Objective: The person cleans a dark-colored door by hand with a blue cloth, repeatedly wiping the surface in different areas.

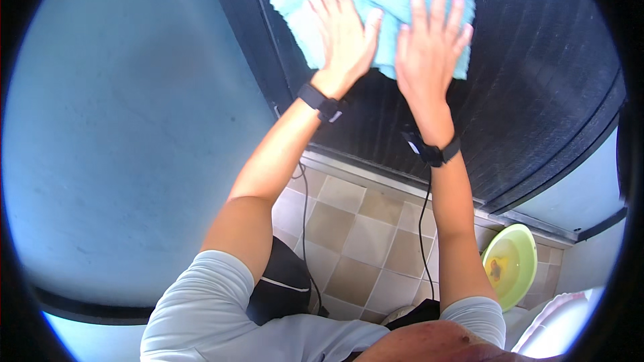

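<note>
I have a dark, grooved panel (537, 74) in front of me from twelve to about two o'clock, with a smooth blue-grey panel (121, 134) curving along nine o'clock and a tiled floor (365, 238) in beige and white squares towards six. The light blue cloth (391, 0) lies against the dark panel, just past twelve. My left hand (345, 37) is flat on its left part, fingers straight and fairly close, thumb out; my right hand (428, 57) presses its right part, fingers spread apart. Neither grips anything. At four o'clock a green basin (526, 265) stands on the tiles, partly hidden by my right arm; I can't make out the orange-yellow thing (496, 270) inside. My palms cover the cloth's middle, and the pale object (557, 325) nearer five is cut off by the rim.
</note>
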`<control>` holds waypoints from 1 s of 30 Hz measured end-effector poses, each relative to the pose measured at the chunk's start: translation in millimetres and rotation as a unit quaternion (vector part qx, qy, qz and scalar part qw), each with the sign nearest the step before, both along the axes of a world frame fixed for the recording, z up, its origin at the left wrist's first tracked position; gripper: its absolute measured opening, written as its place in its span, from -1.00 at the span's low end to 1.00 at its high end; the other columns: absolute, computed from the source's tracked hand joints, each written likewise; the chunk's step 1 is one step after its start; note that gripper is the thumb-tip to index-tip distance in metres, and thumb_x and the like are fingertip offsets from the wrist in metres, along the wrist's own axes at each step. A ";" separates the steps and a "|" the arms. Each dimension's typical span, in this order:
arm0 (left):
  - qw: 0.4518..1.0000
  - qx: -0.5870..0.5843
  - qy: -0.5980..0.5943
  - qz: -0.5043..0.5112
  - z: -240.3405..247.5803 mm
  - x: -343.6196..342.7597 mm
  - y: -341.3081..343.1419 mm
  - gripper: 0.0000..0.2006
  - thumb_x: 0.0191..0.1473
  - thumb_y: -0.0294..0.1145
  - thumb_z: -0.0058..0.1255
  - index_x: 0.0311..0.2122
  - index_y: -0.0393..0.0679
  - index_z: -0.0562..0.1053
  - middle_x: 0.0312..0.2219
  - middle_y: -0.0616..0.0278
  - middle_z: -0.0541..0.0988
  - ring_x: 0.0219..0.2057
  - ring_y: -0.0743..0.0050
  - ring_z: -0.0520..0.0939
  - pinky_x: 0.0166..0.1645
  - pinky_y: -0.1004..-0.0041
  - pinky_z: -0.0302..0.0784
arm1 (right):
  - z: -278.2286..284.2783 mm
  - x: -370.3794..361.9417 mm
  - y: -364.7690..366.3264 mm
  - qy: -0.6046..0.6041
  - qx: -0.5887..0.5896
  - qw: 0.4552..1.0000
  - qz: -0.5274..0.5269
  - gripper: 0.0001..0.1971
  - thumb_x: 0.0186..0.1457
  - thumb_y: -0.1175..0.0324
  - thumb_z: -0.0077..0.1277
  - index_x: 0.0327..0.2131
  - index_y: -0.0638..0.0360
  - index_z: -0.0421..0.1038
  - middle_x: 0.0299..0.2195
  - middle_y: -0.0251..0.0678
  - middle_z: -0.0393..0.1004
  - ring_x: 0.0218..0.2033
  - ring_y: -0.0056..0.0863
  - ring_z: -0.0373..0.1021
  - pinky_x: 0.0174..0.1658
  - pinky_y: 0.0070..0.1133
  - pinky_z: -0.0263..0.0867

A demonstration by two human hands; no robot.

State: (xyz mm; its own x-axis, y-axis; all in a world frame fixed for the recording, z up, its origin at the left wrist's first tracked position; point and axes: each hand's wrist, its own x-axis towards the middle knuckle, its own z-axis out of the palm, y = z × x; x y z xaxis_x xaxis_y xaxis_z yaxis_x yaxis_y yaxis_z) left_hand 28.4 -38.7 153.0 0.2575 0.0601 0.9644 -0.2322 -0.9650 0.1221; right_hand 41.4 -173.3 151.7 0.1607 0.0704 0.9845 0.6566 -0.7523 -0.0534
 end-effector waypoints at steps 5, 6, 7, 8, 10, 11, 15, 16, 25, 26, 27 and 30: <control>0.993 0.114 -0.028 -0.001 -31.6 8.2 -5.1 -0.08 -0.03 -0.03 0.04 0.24 -0.40 -0.15 0.23 -0.29 -0.18 0.26 -0.30 -0.20 0.23 -0.15 -0.28 | -41.4 -2.8 -34.1 0.041 -0.006 0.999 -0.005 -0.37 0.03 0.34 -0.08 0.22 -0.08 0.05 0.29 -0.15 -0.15 0.29 -0.03 -0.22 0.18 -0.01 -0.25; 0.989 0.138 -0.054 -0.001 -35.1 9.0 -1.6 -0.03 -0.15 -0.14 0.15 0.21 -0.45 -0.14 0.19 -0.32 -0.11 0.23 -0.31 -0.13 0.26 -0.03 -0.24 | -48.9 -1.5 -34.8 0.056 -0.015 0.998 0.002 -0.37 0.03 0.34 -0.08 0.23 -0.07 0.04 0.29 -0.14 -0.16 0.28 -0.01 -0.23 0.18 -0.01 -0.26; 0.989 0.138 -0.054 -0.003 -39.1 9.2 1.8 -0.03 -0.15 -0.14 0.15 0.21 -0.45 -0.14 0.19 -0.32 -0.11 0.23 -0.31 -0.13 0.26 -0.03 -0.24 | -53.0 -0.2 -32.8 0.058 -0.015 0.998 0.001 -0.37 0.03 0.34 -0.08 0.23 -0.07 0.04 0.29 -0.14 -0.16 0.28 -0.01 -0.23 0.18 -0.01 -0.26; 0.992 0.111 -0.057 -0.016 -43.2 9.2 3.9 -0.02 -0.17 -0.14 0.16 0.21 -0.45 -0.14 0.19 -0.34 -0.11 0.23 -0.32 -0.12 0.26 -0.02 -0.23 | -56.0 -0.9 -30.2 0.063 -0.016 0.998 0.003 -0.36 0.04 0.34 -0.08 0.23 -0.08 0.04 0.29 -0.14 -0.15 0.28 0.00 -0.23 0.18 0.00 -0.26; 0.996 0.063 -0.050 -0.031 -49.3 8.1 11.9 0.00 -0.20 -0.16 0.18 0.21 -0.45 -0.15 0.19 -0.38 -0.13 0.23 -0.33 -0.12 0.26 0.00 -0.23 | -54.9 -6.2 -21.9 0.081 -0.020 0.997 0.001 -0.38 0.04 0.31 -0.07 0.22 -0.11 0.05 0.28 -0.16 -0.13 0.28 -0.02 -0.20 0.19 0.01 -0.25; 0.996 0.066 -0.049 -0.034 -48.0 7.1 14.6 0.00 -0.20 -0.16 0.18 0.21 -0.45 -0.15 0.19 -0.38 -0.13 0.23 -0.33 -0.12 0.26 0.00 -0.23 | -52.3 -6.9 -15.9 0.082 -0.016 0.997 -0.001 -0.38 0.04 0.31 -0.07 0.22 -0.11 0.05 0.28 -0.16 -0.13 0.28 -0.02 -0.20 0.19 0.01 -0.25; 0.999 0.009 -0.033 -0.010 -37.6 2.1 27.3 -0.01 -0.22 -0.26 0.17 0.21 -0.45 -0.18 0.19 -0.39 -0.15 0.23 -0.31 -0.10 0.27 0.04 -0.23 | -37.7 -6.0 7.0 0.067 -0.056 0.996 0.034 -0.39 0.01 0.24 0.00 0.19 -0.15 0.11 0.26 -0.27 -0.04 0.27 -0.15 -0.13 0.17 -0.03 -0.16; 0.999 0.000 -0.049 -0.009 -33.0 2.7 32.2 0.00 -0.22 -0.26 0.17 0.21 -0.45 -0.18 0.20 -0.38 -0.15 0.23 -0.30 -0.11 0.27 0.04 -0.24 | -31.8 -6.0 10.3 0.057 -0.053 0.996 0.038 -0.39 0.02 0.24 -0.01 0.19 -0.14 0.11 0.26 -0.27 -0.05 0.27 -0.15 -0.13 0.17 -0.03 -0.14; 1.000 -0.007 -0.021 0.017 11.9 4.0 -17.9 -0.14 0.03 -0.12 -0.01 0.21 -0.51 -0.15 0.22 -0.41 -0.24 0.28 -0.26 -0.28 0.28 -0.01 -0.34 | 27.4 -14.2 -29.6 0.084 -0.013 0.996 0.012 -0.40 -0.03 0.31 -0.01 0.15 0.05 0.16 0.22 -0.05 -0.01 0.25 0.03 -0.14 0.19 0.00 -0.23; 1.000 -0.007 0.000 0.018 13.2 3.6 -27.6 -0.13 0.04 -0.08 -0.03 0.22 -0.47 -0.16 0.22 -0.42 -0.28 0.27 -0.32 -0.33 0.25 -0.13 -0.37 | 27.8 -15.1 -37.7 0.088 -0.009 0.996 -0.013 -0.40 -0.03 0.30 -0.01 0.16 0.03 0.16 0.23 -0.05 -0.02 0.25 0.02 -0.14 0.19 0.00 -0.21; 1.000 -0.009 0.002 0.015 13.4 0.8 -39.8 -0.13 0.04 -0.08 -0.03 0.22 -0.47 -0.16 0.22 -0.42 -0.28 0.27 -0.32 -0.33 0.25 -0.13 -0.37 | 26.3 -15.0 -48.0 0.093 -0.008 0.995 -0.036 -0.40 -0.02 0.29 -0.02 0.16 0.02 0.15 0.23 -0.05 -0.02 0.24 0.01 -0.13 0.18 -0.01 -0.20; 0.999 0.017 0.020 0.030 5.7 0.3 -67.5 -0.11 0.00 -0.05 0.03 0.25 -0.36 -0.14 0.22 -0.41 -0.32 0.23 -0.47 -0.36 0.18 -0.30 -0.37 | 2.9 8.6 -73.8 0.005 0.027 0.999 -0.046 -0.37 0.03 0.23 -0.01 0.21 -0.16 0.08 0.29 -0.13 -0.16 0.28 -0.02 -0.23 0.18 -0.01 -0.23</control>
State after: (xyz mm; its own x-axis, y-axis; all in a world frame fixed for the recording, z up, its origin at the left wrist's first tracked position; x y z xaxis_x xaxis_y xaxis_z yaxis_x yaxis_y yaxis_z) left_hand 28.8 -106.2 158.6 0.2924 0.0445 0.9553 -0.1698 -0.9806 0.0976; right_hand 50.0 -247.1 154.5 0.1747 0.0022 0.9846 0.5835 -0.8057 -0.1018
